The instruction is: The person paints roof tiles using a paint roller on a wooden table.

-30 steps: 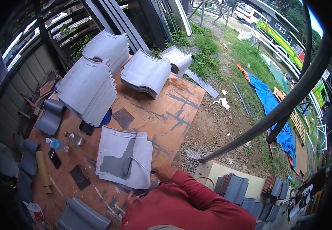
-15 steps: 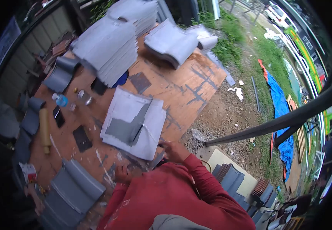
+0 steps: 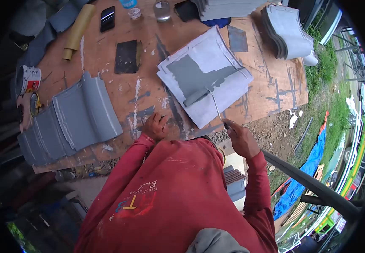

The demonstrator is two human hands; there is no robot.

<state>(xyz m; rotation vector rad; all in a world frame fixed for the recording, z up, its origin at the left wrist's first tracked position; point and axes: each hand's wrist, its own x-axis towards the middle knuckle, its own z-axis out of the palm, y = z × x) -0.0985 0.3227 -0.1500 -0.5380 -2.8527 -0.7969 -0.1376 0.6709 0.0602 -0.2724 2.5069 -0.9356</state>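
Note:
My right hand (image 3: 243,139) is closed around the dark handle of a paint roller (image 3: 197,97). Its grey-coated sleeve lies on the top sheet of a pale, wavy roof tile (image 3: 210,111), at the lower edge of a wet grey patch (image 3: 189,71). A thin bent rod joins sleeve and handle. My left hand (image 3: 155,126) rests by the near table edge, left of the tile, with loosely bent fingers apart and nothing visible in them.
Grey painted tiles (image 3: 89,114) overlap at the table's left. A dark flat plate (image 3: 127,57), a phone (image 3: 107,19), a cardboard tube (image 3: 79,31), a glass (image 3: 162,10) and pale tiles (image 3: 288,31) lie further back. A dark pole (image 3: 309,181) slants at the right.
The head view has tilted down and turned, so the tile appears higher and rotated. The roller now sits along the patch's lower edge; my right hand still holds it.

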